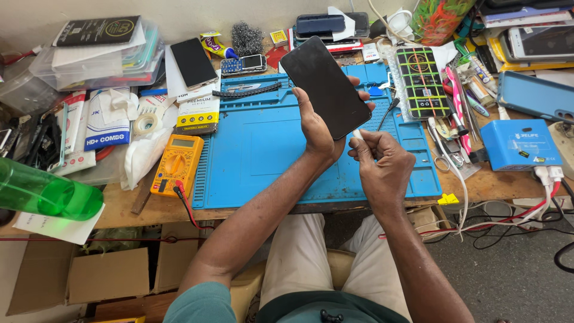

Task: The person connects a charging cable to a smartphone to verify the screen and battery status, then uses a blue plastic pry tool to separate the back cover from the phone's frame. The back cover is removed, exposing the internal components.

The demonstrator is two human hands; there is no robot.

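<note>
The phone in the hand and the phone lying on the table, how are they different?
The held phone is lifted and tilted in the left hand; the other phone lies flat on the table, untouched. The held phone looks bigger, being nearer the camera. Both have dark, blank screens.

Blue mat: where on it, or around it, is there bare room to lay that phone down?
The blue mat is bare across its middle and left, between the yellow multimeter and the left hand holding the phone. The bench edge under the blue box shows some bare wood. Everything behind and right, around the tools, is crowded.
</note>
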